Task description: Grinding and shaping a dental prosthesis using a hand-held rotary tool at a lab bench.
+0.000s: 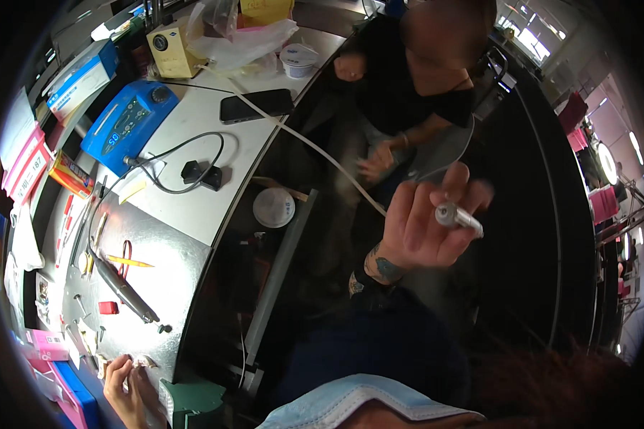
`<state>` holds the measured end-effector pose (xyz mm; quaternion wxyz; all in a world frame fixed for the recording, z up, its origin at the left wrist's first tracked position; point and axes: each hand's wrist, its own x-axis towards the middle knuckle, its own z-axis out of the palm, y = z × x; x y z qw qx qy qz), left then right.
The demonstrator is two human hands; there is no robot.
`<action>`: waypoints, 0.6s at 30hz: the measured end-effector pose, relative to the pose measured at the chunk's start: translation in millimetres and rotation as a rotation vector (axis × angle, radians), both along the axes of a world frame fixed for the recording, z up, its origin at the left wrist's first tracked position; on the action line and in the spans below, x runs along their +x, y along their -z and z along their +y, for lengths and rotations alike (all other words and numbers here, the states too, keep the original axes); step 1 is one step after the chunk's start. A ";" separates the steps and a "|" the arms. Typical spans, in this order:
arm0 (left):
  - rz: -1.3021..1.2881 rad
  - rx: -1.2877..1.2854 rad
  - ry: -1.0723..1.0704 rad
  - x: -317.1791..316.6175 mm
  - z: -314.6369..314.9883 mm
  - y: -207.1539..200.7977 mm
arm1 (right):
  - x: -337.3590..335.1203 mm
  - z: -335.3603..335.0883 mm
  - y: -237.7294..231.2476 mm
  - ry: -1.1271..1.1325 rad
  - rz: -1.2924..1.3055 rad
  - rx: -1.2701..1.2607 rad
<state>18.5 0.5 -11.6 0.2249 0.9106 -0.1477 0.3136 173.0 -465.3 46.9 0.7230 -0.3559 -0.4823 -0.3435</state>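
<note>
- Currently, the silver cylinder (pixel 465 220) sits in the right hand (pixel 416 232), gripped by bent fingers, beyond the tabletop (pixel 175 275) edge.
- Long axis: slopes slightly down rightward; holed end faces left, toward the viewer.
- Left hand (pixel 125 393): at the tabletop, well apart from the cylinder, fingers bent; grip cannot be determined.
- Tabletop: bears a blue control unit (pixel 125 125) and black handpiece (pixel 125 289).
- Room: another person (pixel 390 79) opposite.

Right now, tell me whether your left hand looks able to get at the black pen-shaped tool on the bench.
Probably yes: the left hand lies near the tip of the black tool, with nothing apparent blocking the metal benchtop between.
</note>
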 end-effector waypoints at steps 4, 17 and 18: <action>0.150 -0.231 -0.041 -0.6 28.7 30.1 | 3.0 -2.1 -0.8 -0.055 0.075 0.173; -0.533 0.774 -1.479 194.4 -462.8 38.4 | 40.8 -25.4 79.9 -0.014 0.231 -0.065; -0.582 0.817 -1.723 207.7 -487.4 41.7 | 43.9 -16.4 73.2 -0.076 0.177 0.008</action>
